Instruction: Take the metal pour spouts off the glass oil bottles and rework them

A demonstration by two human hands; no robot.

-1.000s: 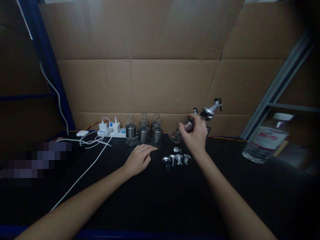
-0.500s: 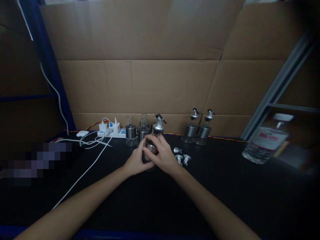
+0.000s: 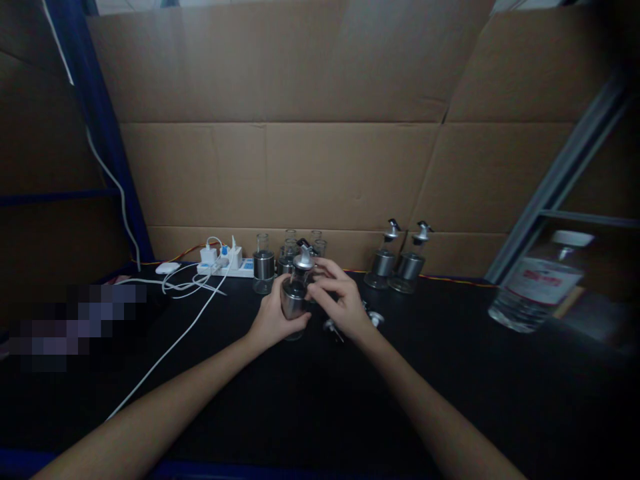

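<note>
A glass oil bottle (image 3: 294, 300) with a steel band around its body and a silver pour spout (image 3: 303, 260) in its neck leans slightly in front of me. Wrapped around its body is my left hand (image 3: 274, 319), thumb at the near side. My right hand (image 3: 343, 300) is just right of the neck, fingers bent and apart, with the fingertips close to the glass; whether they touch it I cannot tell. Below that hand lies a loose pour spout (image 3: 333, 328) on the black table (image 3: 310, 400). Another loose spout (image 3: 376, 319) lies partly behind my right wrist.
Several bottles without spouts (image 3: 263, 263) stand behind the left hand. Two spouted bottles (image 3: 383, 261) are at the back right. A power strip (image 3: 240, 268) with white cables sits left, and a large clear plastic jug (image 3: 537, 287) stands far right. Cardboard (image 3: 300, 173) forms the back wall.
My right hand has come off the bottle's front and moved right, its fingers spreading. The bottle, in my left hand, has shifted slightly left and lower. A loose spout now shows nearer the bottle.
</note>
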